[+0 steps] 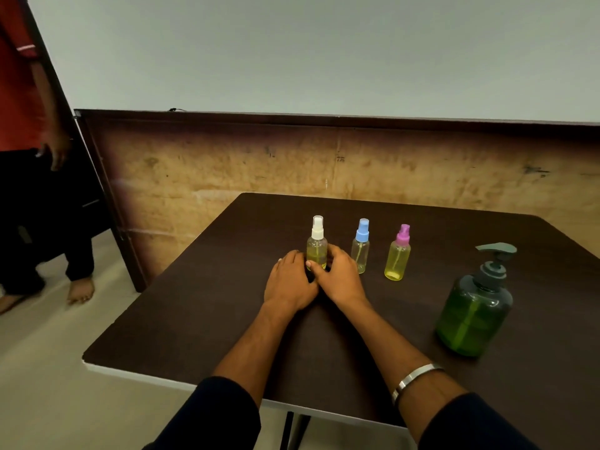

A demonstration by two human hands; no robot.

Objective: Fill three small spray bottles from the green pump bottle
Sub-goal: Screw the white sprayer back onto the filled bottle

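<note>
Nearest the camera, 2 dark sleeves and bare forearms reach out over the dark table, a metal bangle on the right wrist. The left hand and right hand meet around the foot of the white-capped spray bottle; the right fingers curl round its lower body and the left thumb presses its near side, so both hands grip it upright on the table. Off to the right, closer than the small bottles, stands the green pump bottle, about 3 quarters full, pump head on, well apart from either hand. Further back, the blue-capped spray bottle and the pink-capped spray bottle stand in a row with the white one, each capped. The white and pink ones show yellowish liquid; the blue one looks paler, and I cannot tell its level. With all 3 caps on, the filling looks mostly or wholly done, perhaps only tidying left. Beyond the table runs a worn wooden panel, and at far left a person in a red top stands barefoot.
</note>
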